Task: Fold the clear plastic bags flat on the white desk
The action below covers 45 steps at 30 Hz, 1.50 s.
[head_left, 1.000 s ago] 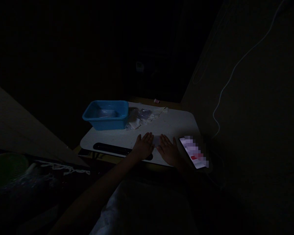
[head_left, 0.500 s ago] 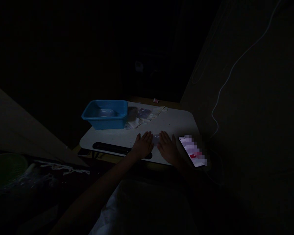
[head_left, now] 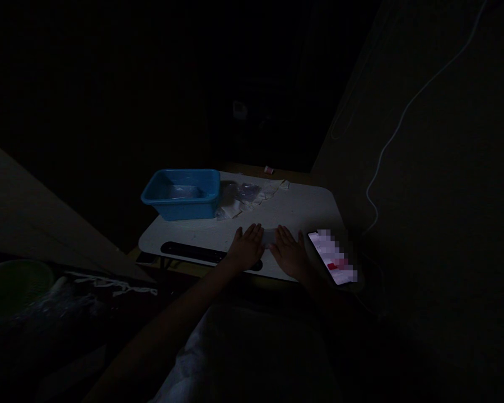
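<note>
A small clear plastic piece, perhaps a bag (head_left: 269, 237), lies on the white table (head_left: 306, 210) between my hands; the dark picture hides its exact kind. My left hand (head_left: 247, 246) rests flat over its left end, fingers stretched out. Over the right end my right hand (head_left: 289, 252) lies flat too, with its thumb apart. To the right of that hand is a lit phone (head_left: 330, 257), its screen partly blurred out. Behind my hands, several crumpled clear wrappers and pale scraps (head_left: 246, 196) are spread on the table.
A blue plastic basin (head_left: 185, 207) stands at the table's left back, with something clear inside. A black slotted strip (head_left: 193, 253) runs along the front edge. A white cable (head_left: 380, 157) hangs at right. A green basket (head_left: 17, 288) sits low at left.
The view has shifted slightly. Both hands stay flat on the table at the plastic piece, which looks smoother between them now.
</note>
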{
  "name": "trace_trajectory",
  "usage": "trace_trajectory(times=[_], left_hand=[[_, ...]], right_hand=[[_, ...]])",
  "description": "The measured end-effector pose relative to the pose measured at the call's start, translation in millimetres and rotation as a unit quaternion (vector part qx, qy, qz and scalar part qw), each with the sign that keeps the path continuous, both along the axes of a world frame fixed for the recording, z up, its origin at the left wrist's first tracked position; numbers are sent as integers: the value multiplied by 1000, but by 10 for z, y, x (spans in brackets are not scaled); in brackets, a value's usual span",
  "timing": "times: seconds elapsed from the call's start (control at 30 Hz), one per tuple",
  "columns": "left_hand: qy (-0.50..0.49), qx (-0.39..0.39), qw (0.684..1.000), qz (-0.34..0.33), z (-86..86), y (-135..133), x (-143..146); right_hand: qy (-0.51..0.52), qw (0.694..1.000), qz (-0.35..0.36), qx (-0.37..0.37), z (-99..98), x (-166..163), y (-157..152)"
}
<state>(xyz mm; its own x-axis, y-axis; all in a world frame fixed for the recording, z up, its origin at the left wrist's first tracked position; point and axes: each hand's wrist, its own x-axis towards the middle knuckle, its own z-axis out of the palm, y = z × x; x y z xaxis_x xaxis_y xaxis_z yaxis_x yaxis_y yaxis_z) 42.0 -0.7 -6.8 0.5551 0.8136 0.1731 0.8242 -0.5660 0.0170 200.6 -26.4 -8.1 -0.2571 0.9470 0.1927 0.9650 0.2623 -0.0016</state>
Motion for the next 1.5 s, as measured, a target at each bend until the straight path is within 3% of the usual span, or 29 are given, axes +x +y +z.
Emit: trace_trajectory(times=[0.3, 0.37, 0.43, 0.57, 1.23, 1.5], left_hand=[[-6, 6, 1000, 2, 7, -7, 2], [-7, 6, 1000, 3, 6, -5, 4], [-6, 10, 1000, 2, -5, 2, 1], [-7, 14, 1000, -3, -38, 20, -10], [-51, -7, 998, 23, 22, 1, -28], [-23, -6, 1000, -15, 17, 5, -26]], right_hand=[[-7, 996, -88, 33, 8, 75, -14], [-6, 996, -73, 51, 24, 50, -12], [-7, 998, -15, 55, 33, 19, -3], [-7, 998, 59, 29, 20, -26, 19], [9, 1000, -18, 14, -2, -63, -9], [7, 1000, -11, 23, -16, -53, -7]])
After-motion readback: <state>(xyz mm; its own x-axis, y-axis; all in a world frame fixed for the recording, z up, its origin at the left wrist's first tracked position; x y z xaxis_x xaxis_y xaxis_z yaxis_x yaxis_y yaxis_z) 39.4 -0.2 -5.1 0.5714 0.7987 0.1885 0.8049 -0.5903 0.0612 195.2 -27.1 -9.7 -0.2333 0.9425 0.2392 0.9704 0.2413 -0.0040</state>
